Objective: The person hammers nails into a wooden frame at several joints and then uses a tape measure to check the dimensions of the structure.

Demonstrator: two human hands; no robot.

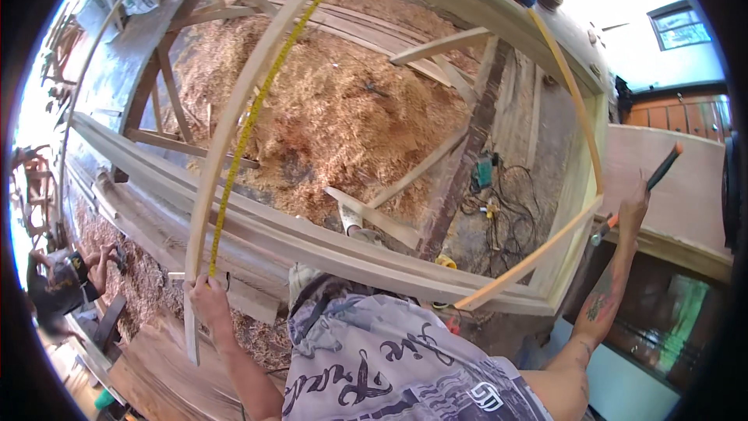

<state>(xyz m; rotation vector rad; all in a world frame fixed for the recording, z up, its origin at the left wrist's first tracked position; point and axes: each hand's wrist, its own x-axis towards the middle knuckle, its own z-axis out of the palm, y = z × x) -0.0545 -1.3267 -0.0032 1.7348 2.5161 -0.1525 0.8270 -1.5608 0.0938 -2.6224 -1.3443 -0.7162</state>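
My left hand (209,300) is closed at the near end of a yellow tape measure (251,118). The tape runs away from me alongside a long pale wooden strip (218,140) that crosses a large wooden frame (312,245). Fingers hide how the tape's end is held. Out to the right, my right hand (635,204) is wrapped round a hammer (664,168) with a black and orange handle, its metal head pointing down toward me. That hand is raised beside the frame's right corner. Two thin orange-brown strips (538,253) slant across the frame's right-hand corners.
Wood shavings (351,125) cover much of the floor inside the frame. A green power tool (484,173) lies there among tangled cords (514,210). Trestle legs (448,195) stand beneath. Another person (62,284) is at the far left; a plywood panel (662,179) stands at right.
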